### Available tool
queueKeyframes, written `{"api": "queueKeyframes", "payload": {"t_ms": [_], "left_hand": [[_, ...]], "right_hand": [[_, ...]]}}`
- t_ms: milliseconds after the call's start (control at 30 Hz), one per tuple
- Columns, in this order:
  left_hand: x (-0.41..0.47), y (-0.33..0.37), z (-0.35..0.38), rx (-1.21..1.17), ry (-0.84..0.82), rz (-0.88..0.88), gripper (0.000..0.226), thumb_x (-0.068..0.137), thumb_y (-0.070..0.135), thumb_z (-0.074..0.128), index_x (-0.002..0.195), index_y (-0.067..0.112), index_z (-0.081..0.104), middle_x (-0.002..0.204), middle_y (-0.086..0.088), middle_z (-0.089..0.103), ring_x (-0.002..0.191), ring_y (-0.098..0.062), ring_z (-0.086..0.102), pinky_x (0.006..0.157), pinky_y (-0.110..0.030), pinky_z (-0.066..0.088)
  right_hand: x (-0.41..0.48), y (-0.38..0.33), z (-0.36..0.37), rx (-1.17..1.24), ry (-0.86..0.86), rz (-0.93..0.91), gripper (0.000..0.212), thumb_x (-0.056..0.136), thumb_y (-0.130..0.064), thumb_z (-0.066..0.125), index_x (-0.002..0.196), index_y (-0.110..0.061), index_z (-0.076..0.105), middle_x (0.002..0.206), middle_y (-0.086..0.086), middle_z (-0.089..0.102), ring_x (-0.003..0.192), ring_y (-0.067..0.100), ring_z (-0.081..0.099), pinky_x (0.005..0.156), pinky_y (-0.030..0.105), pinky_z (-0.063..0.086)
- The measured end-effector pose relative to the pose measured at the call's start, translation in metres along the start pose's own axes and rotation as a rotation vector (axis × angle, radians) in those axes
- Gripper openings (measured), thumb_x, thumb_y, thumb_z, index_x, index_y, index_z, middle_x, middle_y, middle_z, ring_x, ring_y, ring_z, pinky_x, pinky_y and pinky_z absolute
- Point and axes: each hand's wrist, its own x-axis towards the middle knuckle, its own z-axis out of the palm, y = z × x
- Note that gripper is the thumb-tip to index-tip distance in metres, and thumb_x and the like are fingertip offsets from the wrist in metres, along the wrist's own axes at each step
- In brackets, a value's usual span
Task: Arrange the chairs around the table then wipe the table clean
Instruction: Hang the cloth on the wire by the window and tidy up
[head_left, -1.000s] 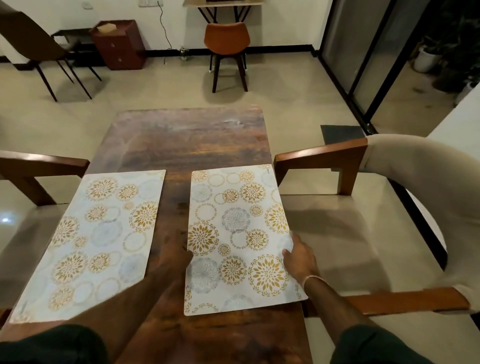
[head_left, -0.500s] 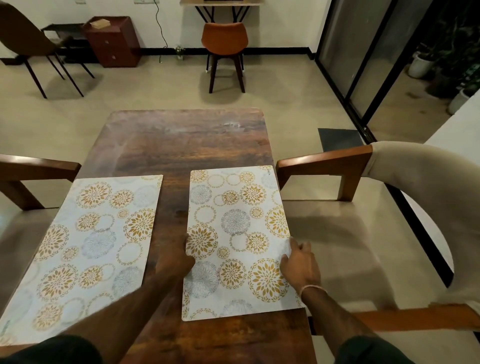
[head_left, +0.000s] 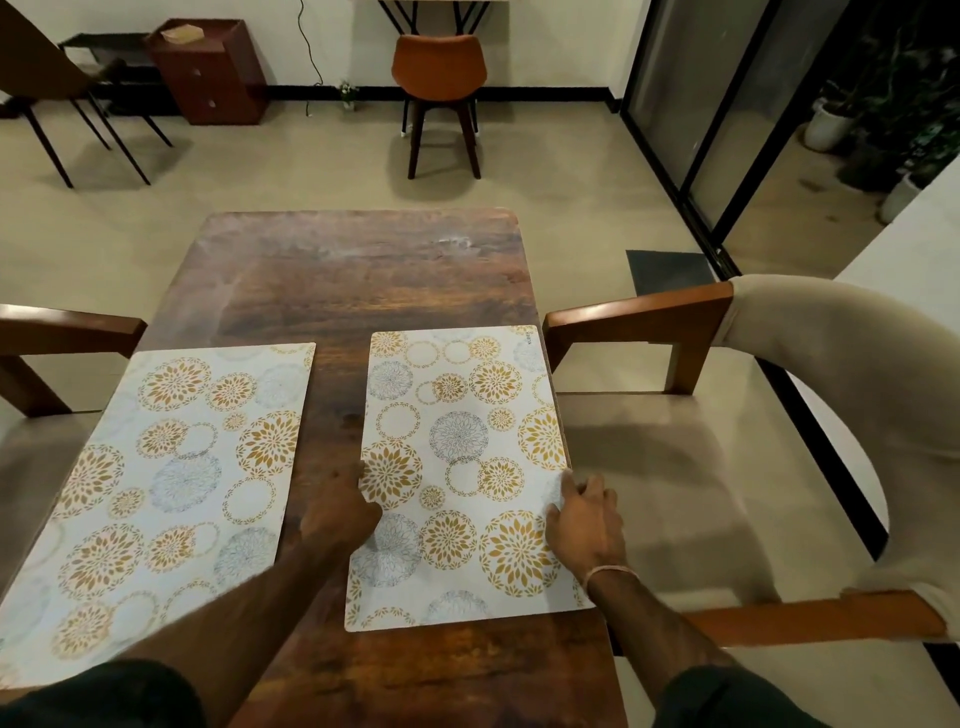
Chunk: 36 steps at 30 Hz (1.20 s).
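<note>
A dark wooden table (head_left: 363, 280) fills the middle, with pale smears near its far edge. Two floral placemats lie on it: the left placemat (head_left: 171, 467) and the right placemat (head_left: 457, 467). My left hand (head_left: 340, 512) rests on the left edge of the right placemat, fingers lying flat. On that mat's right edge lies my right hand (head_left: 587, 519), fingers spread loosely. An armchair with beige seat and wooden arms (head_left: 675, 467) stands against the table's right side. Another armchair (head_left: 47, 332) stands at the left side, mostly cut off.
An orange chair (head_left: 439, 88) stands by the far wall under a small desk. A dark chair (head_left: 62, 93) and a red-brown drawer cabinet (head_left: 208, 73) are at the back left. Glass sliding doors (head_left: 727, 104) run along the right, with a dark doormat (head_left: 667, 270).
Both hands have slid a little forward along the right placemat's edges. The camera has shifted slightly, and the mat sits about where it was.
</note>
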Motion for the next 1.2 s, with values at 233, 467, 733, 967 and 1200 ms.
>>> {"api": "queueKeyframes", "payload": {"t_ms": [233,467,733,967,1200], "left_hand": [[-0.026,0.029,-0.015,0.012,0.014,0.009,0.041,0.081,0.029,0.057,0.121,0.019,0.063,0.116,-0.004,0.07,0.106,-0.027,0.065,0.094,-0.048,0.054],[-0.025,0.032,-0.012,0.039,-0.011,0.046,0.032,0.091,0.022,0.063,0.123,0.017,0.06,0.12,-0.007,0.069,0.107,-0.029,0.065,0.093,-0.045,0.055],[-0.011,0.021,-0.008,0.112,-0.095,0.009,0.063,0.069,0.036,0.062,0.129,0.024,0.049,0.126,-0.006,0.061,0.119,-0.033,0.057,0.097,-0.053,0.053],[-0.008,0.019,-0.008,0.191,-0.151,-0.052,0.091,0.05,0.042,0.079,0.13,0.028,0.038,0.127,-0.007,0.05,0.121,-0.032,0.051,0.098,-0.051,0.052],[-0.027,0.031,0.006,0.273,-0.069,0.005,0.076,0.074,0.032,0.076,0.137,0.019,0.037,0.139,-0.013,0.039,0.134,-0.04,0.034,0.103,-0.053,0.046]], "right_hand": [[0.002,-0.002,0.0,-0.039,-0.033,-0.007,0.058,0.1,-0.039,0.042,0.15,-0.016,0.026,0.137,0.011,0.036,0.123,0.029,0.038,0.099,0.045,0.042],[0.004,-0.003,0.0,-0.105,-0.068,-0.01,0.059,0.102,-0.04,0.038,0.153,-0.015,0.022,0.139,0.012,0.036,0.125,0.03,0.037,0.102,0.047,0.038],[0.004,-0.014,0.001,-0.195,-0.101,0.002,0.063,0.099,-0.027,0.04,0.154,-0.006,0.015,0.141,0.012,0.035,0.123,0.03,0.038,0.101,0.042,0.036],[-0.001,-0.02,0.0,-0.192,-0.122,0.007,0.067,0.097,-0.023,0.047,0.152,-0.002,0.016,0.14,0.014,0.035,0.122,0.033,0.042,0.107,0.041,0.037],[-0.013,-0.023,0.005,-0.175,-0.099,0.004,0.06,0.093,-0.015,0.05,0.147,0.0,0.029,0.141,0.015,0.036,0.121,0.031,0.043,0.101,0.036,0.043]]}}
